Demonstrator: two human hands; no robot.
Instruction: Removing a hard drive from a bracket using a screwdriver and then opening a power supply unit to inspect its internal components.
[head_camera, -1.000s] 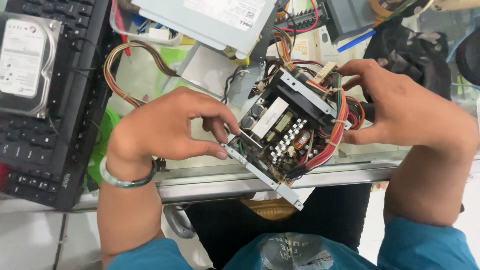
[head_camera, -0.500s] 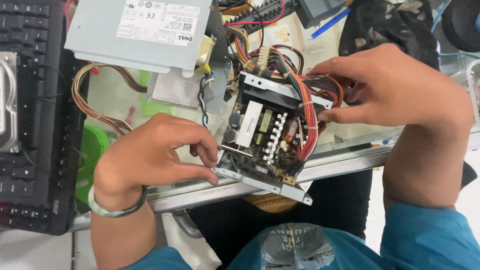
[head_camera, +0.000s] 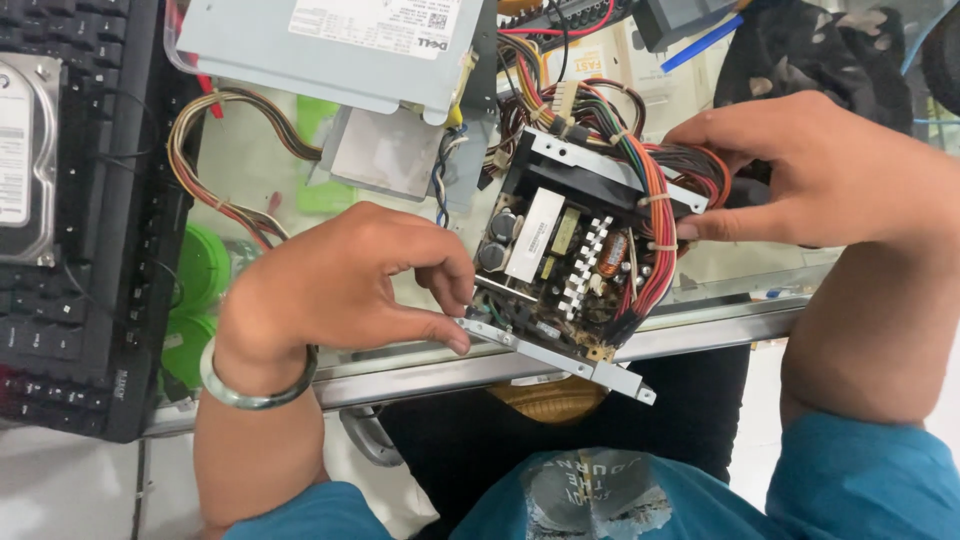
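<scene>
**Q:** What does each hand hold?

**A:** Both hold the opened grey metal power-supply unit with its circuit board exposed (head_camera: 565, 265). The left hand (head_camera: 340, 285) pinches the unit's near metal flange between thumb and curled forefinger; the other fingers are folded in, touching nothing else. A silver metal bangle (head_camera: 255, 385) circles that wrist. The right hand (head_camera: 820, 170) closes on the unit's far corner, thumb pressed flat on the frame's edge, fingertips over the bundle of red, orange and yellow wires (head_camera: 650, 190) that loops out there.

**Q:** Where does the unit lie?

**A:** Between the two hands, tilted, its near corner overhanging the metal-edged glass table (head_camera: 720, 320) towards the person's lap.

**Q:** What surrounds the fingers?

**A:** Beyond the left knuckles, a flat grey metal cover with a white label (head_camera: 330, 45); outward of the left wrist, a black keyboard (head_camera: 70, 300) bearing a silver hard-disk drive (head_camera: 25, 160). Beyond the right knuckles lies dark patterned cloth (head_camera: 800, 50).
</scene>
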